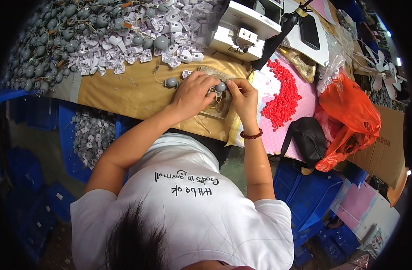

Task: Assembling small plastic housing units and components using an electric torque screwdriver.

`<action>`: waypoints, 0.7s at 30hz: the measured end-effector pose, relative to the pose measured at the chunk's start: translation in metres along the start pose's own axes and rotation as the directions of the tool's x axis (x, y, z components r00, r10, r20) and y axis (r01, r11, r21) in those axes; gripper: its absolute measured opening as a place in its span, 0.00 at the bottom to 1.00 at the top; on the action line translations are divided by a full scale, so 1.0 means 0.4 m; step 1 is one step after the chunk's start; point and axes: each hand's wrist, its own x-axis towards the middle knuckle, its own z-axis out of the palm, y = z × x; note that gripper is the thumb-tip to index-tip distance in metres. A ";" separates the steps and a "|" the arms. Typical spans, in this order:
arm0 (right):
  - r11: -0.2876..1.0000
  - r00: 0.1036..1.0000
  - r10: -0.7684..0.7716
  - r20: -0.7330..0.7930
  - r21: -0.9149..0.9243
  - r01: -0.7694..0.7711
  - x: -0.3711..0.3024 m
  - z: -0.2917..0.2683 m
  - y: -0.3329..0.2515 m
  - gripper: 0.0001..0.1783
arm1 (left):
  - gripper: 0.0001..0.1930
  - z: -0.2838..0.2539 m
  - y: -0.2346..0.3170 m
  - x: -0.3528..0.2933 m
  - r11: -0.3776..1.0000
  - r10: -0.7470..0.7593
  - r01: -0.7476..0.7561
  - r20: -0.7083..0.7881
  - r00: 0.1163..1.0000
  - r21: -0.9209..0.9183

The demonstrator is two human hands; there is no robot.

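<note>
The tan-covered worktop [125, 92] carries a heap of grey wired balls [57, 40] at far left and white plastic housings [109, 51] piled along their right. One ball [171, 82] lies nearer, left of a squarish plate [224, 110]. Beyond the plate stands a white machine [242, 38]. On the right, a pink sheet [307, 108] bears small red pieces [284, 96]; a black pouch [308, 140] rests at its near edge, beside a red plastic bag [349, 112].

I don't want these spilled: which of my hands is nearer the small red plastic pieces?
Right: your right hand is to the left of the small red plastic pieces; your left hand is farther left.
</note>
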 end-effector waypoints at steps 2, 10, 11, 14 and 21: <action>0.930 0.961 -0.275 -0.032 -0.261 0.257 -0.012 0.001 -0.016 0.05 | 0.17 0.001 0.000 0.002 1.000 0.004 -0.004 -0.001 1.000 0.003; 0.297 0.544 -0.770 0.333 -0.568 0.768 0.026 -0.012 -0.065 0.10 | 0.17 -0.002 -0.004 0.003 1.000 0.011 -0.011 0.014 1.000 -0.005; 0.287 0.528 -0.771 0.355 -0.547 0.786 0.031 -0.015 -0.068 0.10 | 0.17 -0.002 -0.002 0.003 1.000 0.009 -0.009 0.018 1.000 -0.011; 0.525 0.661 -0.718 0.219 -0.453 0.720 0.036 -0.020 -0.062 0.09 | 0.17 -0.005 0.000 0.006 1.000 0.003 -0.003 0.023 1.000 -0.007; 0.995 0.979 -0.082 0.185 -0.048 0.092 0.108 -0.066 -0.098 0.10 | 0.16 -0.003 -0.010 0.004 0.998 0.026 -0.025 0.020 0.999 -0.056</action>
